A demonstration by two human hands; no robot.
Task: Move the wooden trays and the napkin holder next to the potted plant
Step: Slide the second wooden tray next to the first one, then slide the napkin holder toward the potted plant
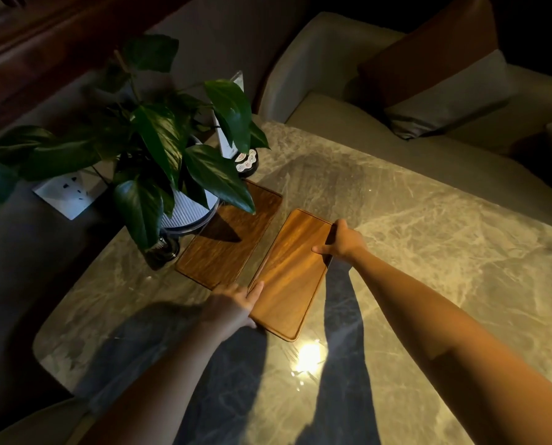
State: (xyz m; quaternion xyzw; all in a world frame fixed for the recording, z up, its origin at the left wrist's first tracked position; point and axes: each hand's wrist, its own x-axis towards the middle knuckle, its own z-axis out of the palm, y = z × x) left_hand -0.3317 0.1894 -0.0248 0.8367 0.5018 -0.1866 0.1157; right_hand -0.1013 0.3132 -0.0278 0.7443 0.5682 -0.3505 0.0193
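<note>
One potted plant [159, 149] in a ribbed pale pot stands at the far left corner of a marble table [429, 252], with one wall socket [70, 192] on the wall to its left. Two wooden trays lie flat side by side on the stone: the darker tray [226, 242] just beside the pot, partly under its leaves, and the lighter tray [292, 271] to its right, a narrow gap between them. Two bare hands hold the lighter tray. The left hand [236, 300] grips its near left edge, fingers together along the rim. The right hand [342, 242], arm stretched long across the table, clamps the far right edge, thumb on top. One small round-based stand [245, 162] sits behind the plant.
</note>
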